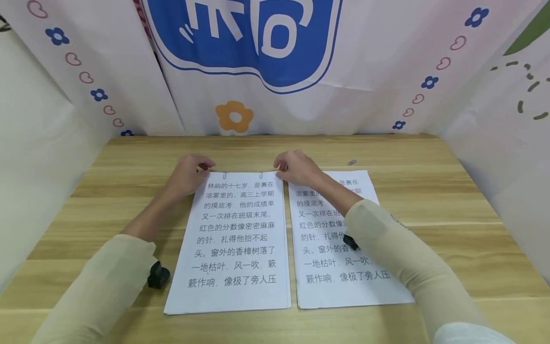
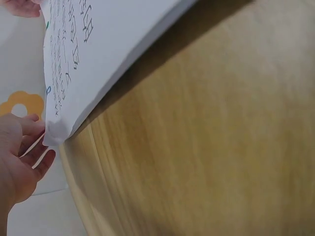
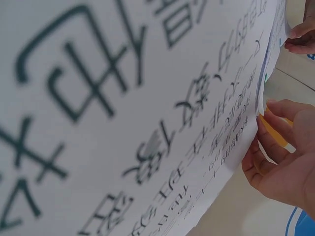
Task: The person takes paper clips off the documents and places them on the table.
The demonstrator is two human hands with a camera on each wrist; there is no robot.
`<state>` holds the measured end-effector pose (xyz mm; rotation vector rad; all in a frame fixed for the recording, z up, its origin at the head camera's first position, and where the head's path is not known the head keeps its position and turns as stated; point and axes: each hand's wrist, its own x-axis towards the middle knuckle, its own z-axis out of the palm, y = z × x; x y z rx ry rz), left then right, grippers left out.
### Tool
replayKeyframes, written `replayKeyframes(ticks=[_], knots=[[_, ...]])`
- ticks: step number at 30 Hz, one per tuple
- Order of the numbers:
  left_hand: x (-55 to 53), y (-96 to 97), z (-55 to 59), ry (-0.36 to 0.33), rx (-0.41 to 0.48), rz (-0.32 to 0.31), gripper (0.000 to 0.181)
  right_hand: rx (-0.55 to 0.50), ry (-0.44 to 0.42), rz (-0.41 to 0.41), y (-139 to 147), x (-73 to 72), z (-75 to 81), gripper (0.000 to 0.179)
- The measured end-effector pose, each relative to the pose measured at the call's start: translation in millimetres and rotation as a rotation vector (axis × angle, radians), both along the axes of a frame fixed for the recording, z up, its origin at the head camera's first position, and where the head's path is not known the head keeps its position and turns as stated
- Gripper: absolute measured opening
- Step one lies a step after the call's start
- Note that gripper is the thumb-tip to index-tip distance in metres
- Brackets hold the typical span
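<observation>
Honestly, we'd say the clipped stack (image 1: pixel 238 239) is the thing to watch: it lies on the wooden table (image 1: pixel 253 329) with two paper clips (image 1: pixel 224 175) on its far edge. Our left hand (image 1: pixel 187 176) pinches its far left corner, and our right hand (image 1: pixel 299 167) has fingers and thumb closed on its far right corner. What could bite us? If the two hands pull unevenly, we'd guess the sheets would slip and fan out, since the clips only catch that far edge. Also, our right sleeve (image 1: pixel 412 258) crosses over the second stack (image 1: pixel 324 274), just to the right of the clipped stack, so drawing that arm back low could drag those pages crooked. The loose clip (image 1: pixel 352 162) lies beyond the clipped stack's far right corner, so a careless outward sweep might flick it away. As for room, there's only a skinny gap on the clipped stack's right side, whereas bare wood opens out to its left, with a strip in front and another behind it.
</observation>
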<state>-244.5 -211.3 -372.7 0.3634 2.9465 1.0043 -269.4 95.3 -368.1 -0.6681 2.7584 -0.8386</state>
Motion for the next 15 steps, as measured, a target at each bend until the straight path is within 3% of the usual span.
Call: replayKeyframes(ticks=[15], knots=[[-2.8,-2.4,-5.2,-0.004,-0.006,-0.023,0.033,0.05,-0.005,-0.004,-3.6,-0.3,0.0,0.031]])
